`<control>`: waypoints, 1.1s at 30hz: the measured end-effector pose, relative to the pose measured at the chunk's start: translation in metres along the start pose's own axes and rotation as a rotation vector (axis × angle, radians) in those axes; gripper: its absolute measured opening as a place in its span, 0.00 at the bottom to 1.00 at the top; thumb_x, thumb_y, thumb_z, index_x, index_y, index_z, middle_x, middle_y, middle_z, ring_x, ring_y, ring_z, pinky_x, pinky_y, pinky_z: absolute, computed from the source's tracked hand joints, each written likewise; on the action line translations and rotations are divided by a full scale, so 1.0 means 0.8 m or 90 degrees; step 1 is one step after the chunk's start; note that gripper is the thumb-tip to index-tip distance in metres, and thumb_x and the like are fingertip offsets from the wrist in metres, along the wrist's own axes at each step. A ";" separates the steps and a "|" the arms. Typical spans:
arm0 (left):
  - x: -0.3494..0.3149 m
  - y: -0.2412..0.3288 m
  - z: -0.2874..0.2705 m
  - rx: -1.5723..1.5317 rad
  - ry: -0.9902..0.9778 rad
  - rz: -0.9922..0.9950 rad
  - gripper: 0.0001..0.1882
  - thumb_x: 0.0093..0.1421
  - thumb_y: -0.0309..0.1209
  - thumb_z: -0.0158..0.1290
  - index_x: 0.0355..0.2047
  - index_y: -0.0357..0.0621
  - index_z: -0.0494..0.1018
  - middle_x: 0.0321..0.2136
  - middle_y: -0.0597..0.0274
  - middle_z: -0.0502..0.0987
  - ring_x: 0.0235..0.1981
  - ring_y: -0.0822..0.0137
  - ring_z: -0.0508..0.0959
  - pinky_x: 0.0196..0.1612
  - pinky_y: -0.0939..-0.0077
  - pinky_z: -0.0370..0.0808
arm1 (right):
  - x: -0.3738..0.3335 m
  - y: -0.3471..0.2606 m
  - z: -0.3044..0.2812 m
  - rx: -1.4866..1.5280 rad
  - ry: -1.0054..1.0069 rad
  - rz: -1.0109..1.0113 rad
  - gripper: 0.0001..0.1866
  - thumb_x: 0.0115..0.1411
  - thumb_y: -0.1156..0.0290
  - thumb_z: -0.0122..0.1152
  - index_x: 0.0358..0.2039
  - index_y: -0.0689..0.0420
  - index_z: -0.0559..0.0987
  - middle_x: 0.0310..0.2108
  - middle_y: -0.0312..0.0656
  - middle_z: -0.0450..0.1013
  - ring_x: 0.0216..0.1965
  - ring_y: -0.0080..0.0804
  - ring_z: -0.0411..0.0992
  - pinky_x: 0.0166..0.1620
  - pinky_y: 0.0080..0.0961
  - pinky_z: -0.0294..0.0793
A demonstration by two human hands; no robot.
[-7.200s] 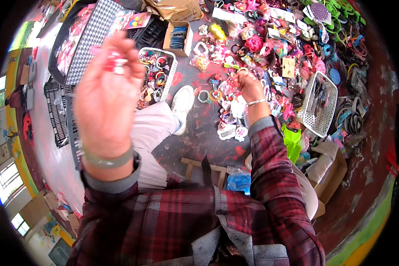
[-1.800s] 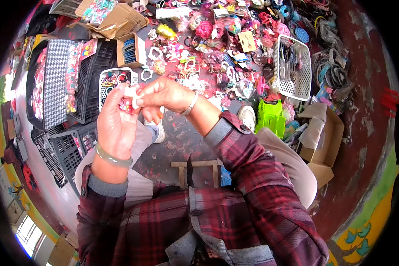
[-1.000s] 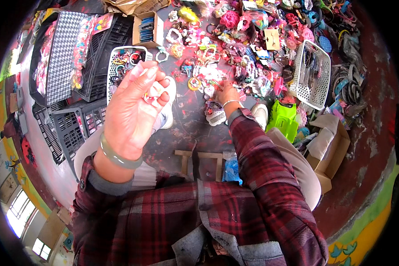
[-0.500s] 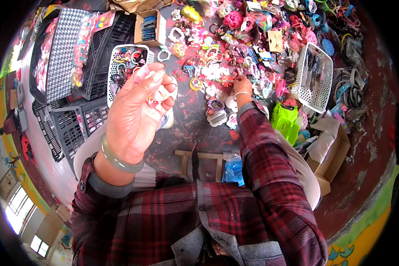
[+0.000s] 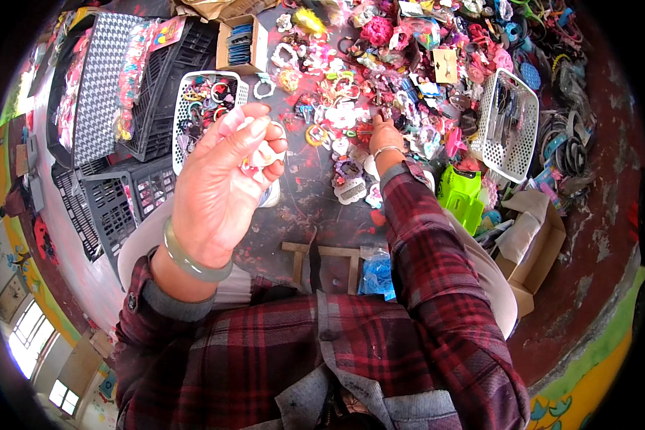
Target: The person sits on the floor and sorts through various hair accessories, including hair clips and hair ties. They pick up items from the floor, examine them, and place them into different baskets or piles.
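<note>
My left hand (image 5: 222, 179), raised on the near left with a pale bangle at its wrist, is closed on a small bunch of white and pink hair ties (image 5: 264, 155). The fingers partly hide the bunch. Further right, my right hand (image 5: 385, 137) reaches down to the near edge of a wide pile of hair accessories (image 5: 416, 100), its index finger stretched out beside a red flower-like piece (image 5: 365, 129). Nothing is visible in that hand. White lacy pieces (image 5: 347, 115) and a yellow hair tie (image 5: 316, 135) lie to its left, with a grey-white oval piece (image 5: 352, 190) nearer me.
A white basket of hair ties (image 5: 180, 115) stands behind my left hand, and a cardboard box (image 5: 249, 68) beyond it. Another white basket (image 5: 510, 168) and a bright green container (image 5: 460, 201) sit right. Grey crates (image 5: 132, 193) are far left; a small wooden frame (image 5: 330, 251) lies near me.
My right hand has shifted slightly left and its index finger now stretches out. My left hand stays nearly still, holding the same bunch.
</note>
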State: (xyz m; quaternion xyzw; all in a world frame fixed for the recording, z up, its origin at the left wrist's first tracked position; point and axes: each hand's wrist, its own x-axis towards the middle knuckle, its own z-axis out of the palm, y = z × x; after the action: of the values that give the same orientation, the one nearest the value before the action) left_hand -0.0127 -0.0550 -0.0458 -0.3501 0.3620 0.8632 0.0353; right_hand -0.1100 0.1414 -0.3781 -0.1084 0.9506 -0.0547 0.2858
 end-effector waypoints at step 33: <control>0.001 0.000 -0.007 -0.076 -0.102 -0.005 0.15 0.57 0.28 0.49 0.44 0.38 0.66 0.33 0.60 0.71 0.36 0.67 0.71 0.38 0.73 0.70 | 0.014 0.016 -0.038 1.129 -0.254 0.011 0.08 0.54 0.66 0.57 0.30 0.57 0.76 0.22 0.36 0.74 0.17 0.21 0.69 0.20 0.16 0.64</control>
State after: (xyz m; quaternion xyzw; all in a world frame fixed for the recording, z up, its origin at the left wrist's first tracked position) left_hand -0.0100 -0.0582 -0.0489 -0.2831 0.3047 0.9082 0.0462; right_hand -0.1380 0.1527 -0.3609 0.1511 0.4934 -0.7443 0.4240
